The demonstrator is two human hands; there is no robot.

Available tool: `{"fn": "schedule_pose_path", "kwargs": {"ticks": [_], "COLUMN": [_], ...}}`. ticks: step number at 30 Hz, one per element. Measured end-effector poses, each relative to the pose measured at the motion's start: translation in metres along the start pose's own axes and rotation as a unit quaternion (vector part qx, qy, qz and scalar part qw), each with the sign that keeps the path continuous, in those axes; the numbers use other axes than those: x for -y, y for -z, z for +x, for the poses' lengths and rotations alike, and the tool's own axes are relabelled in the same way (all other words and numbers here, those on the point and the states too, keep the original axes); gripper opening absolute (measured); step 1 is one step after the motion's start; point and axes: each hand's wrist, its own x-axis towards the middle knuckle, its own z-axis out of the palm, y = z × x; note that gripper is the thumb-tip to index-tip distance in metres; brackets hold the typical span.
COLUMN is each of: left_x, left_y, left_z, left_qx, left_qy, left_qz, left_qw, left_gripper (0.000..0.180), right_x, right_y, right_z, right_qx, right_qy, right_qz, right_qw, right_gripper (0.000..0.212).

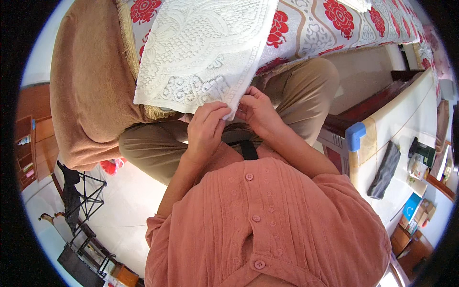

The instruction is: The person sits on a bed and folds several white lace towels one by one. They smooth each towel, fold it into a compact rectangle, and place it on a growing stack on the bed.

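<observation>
A white lace cloth (191, 62) lies over a red-and-silver flowered cover (311, 28), with its near edge hanging over my lap. My left hand (206, 125) pinches the near right corner of the lace, fingers bent together over it. Right beside it, my right hand (258, 111) grips the same corner from the other side, thumb and fingers closed on its edge. The two hands almost touch. Part of the corner is hidden behind my fingers.
A brown padded armrest (91, 86) rises on the left. To the right stands a pale-topped table (406, 115) with a blue corner guard (355, 136) and a dark folded cloth (385, 170) on it. A black folding frame (88, 191) stands on the floor at lower left.
</observation>
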Motion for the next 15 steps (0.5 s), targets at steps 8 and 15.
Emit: {"fn": "schedule_pose_path", "kwargs": {"ticks": [8, 15], "left_x": [0.0022, 0.0044], "left_y": [-0.0048, -0.0064], "left_z": [-0.0071, -0.0055], "left_qx": [-0.005, -0.021], "left_qy": [-0.019, -0.036], "left_qz": [0.003, 0.023], "left_qw": [1.000, 0.999], "left_gripper": [0.031, 0.033], "right_x": [-0.0065, -0.0016], "right_y": [0.0039, -0.0011], "right_z": [0.0079, -0.0013], "right_qx": [0.017, 0.043], "right_qy": [-0.001, 0.002], "right_qz": [0.028, 0.044], "right_qw": [0.999, 0.998], "right_gripper": [0.020, 0.023]}}
